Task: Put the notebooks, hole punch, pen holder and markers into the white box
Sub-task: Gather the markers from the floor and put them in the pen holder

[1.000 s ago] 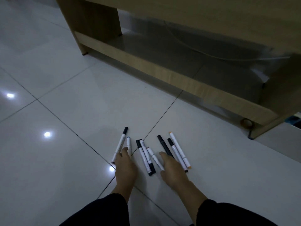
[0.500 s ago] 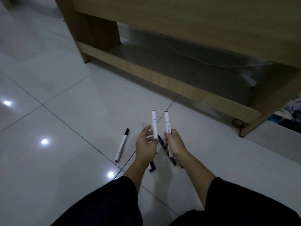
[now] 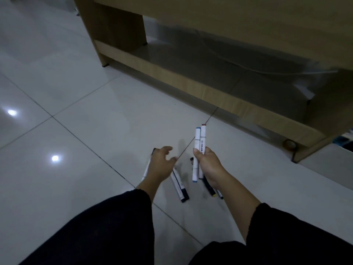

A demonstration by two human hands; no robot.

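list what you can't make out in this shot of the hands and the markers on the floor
Head view only:
- White box, notebooks, hole punch, pen holder: outside the frame.
- Marker under the left hand: mostly covered by it.
- Markers on the floor beneath the right hand: count hidden by wrist.
- Cap colours on the floor: too dim.

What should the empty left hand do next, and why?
Probably lower the left hand onto the markers on the floor beside it and pick them up. The right hand already grips two markers, the left is open and empty, and several markers lie on the tiles. No white box is in view.
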